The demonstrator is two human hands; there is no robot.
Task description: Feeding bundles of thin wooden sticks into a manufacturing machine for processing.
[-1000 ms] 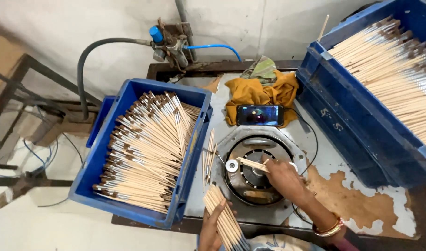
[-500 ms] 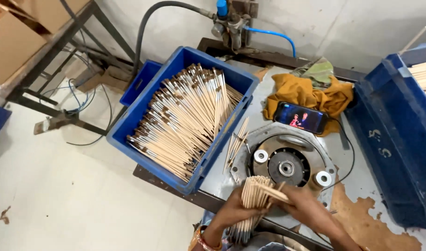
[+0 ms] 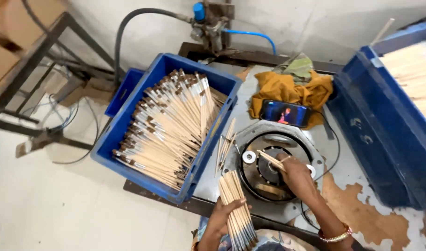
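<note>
One stick [image 3: 270,161] now at machine [image 3: 273,169].

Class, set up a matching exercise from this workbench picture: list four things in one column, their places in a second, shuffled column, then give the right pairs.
Things:
1. Bundle of pale wooden sticks
2. Single wooden stick
3. Dark phone with lit screen
4. Blue plastic crate of sticks

Places:
A. On the mustard-yellow cloth
B. In the left hand
C. Left of the round metal machine
D. In the right hand

Pairs: 1-B, 2-D, 3-A, 4-C
</note>
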